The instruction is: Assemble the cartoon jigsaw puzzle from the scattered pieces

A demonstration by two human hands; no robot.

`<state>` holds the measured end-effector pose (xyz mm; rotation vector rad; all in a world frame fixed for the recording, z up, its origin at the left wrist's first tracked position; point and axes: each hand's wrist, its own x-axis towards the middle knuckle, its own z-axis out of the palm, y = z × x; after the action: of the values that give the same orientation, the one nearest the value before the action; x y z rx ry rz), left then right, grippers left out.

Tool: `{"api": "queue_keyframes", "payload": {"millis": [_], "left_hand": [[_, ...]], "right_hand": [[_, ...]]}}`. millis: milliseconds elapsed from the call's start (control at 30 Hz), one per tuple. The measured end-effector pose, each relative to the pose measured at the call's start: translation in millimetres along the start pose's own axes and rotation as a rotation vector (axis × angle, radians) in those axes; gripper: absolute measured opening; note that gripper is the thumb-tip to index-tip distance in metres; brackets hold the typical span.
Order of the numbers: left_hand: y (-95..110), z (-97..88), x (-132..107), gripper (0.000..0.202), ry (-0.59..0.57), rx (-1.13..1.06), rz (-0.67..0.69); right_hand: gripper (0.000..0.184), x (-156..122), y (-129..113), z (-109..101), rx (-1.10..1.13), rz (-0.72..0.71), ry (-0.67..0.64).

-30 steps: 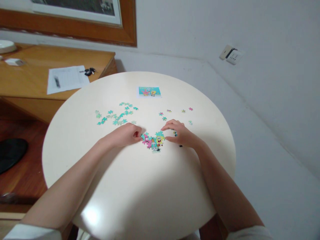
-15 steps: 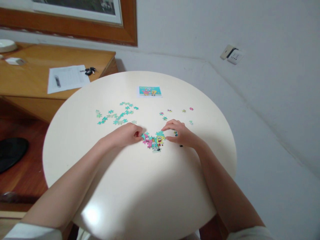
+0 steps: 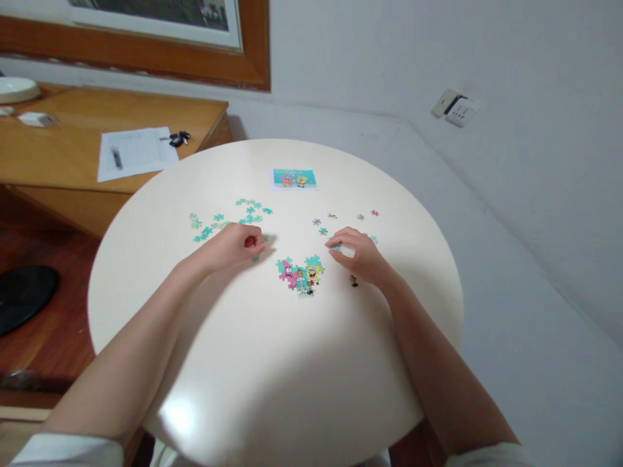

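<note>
A partly joined jigsaw puzzle (image 3: 300, 277) lies on the round white table, showing a pink starfish and a yellow sponge character. To its upper left, my left hand (image 3: 238, 244) is curled with the fingers closed; what they hold, if anything, is hidden. A teal puzzle piece (image 3: 256, 258) shows just below that hand. My right hand (image 3: 357, 254) hovers at the upper right of the joined part, thumb and index finger slightly apart with no piece visible gripped. Below its palm lies a dark puzzle piece (image 3: 354, 281).
Loose teal pieces (image 3: 250, 209) spread at the left, and several coloured pieces (image 3: 317, 222) at the right. A picture card (image 3: 294, 178) lies toward the far side. Beyond the table's left edge, a wooden desk (image 3: 63, 149) holds paper (image 3: 139, 152) and keys (image 3: 180, 138).
My left hand has drawn back up and left from the joined puzzle, uncovering its left edge. My right hand has shifted slightly right, away from it, and its fingertips are closer together.
</note>
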<state>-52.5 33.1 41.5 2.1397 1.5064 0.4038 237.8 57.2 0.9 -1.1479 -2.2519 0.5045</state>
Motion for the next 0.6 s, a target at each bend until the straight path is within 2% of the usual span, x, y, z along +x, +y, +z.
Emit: {"api": "queue_keyframes", "payload": {"millis": [300,600], "left_hand": [[-28.4,-8.8,2.1,0.022,0.202,-0.052,-0.093],[-38.1,-21.8,-1.0,0.013,0.371,-0.066,-0.249]], "right_hand": [[0.018,3.5,4.9,2.7,-0.042,0.039,0.144],[0.017,2.3,5.1,3.0,-0.057,0.108,0.284]]}}
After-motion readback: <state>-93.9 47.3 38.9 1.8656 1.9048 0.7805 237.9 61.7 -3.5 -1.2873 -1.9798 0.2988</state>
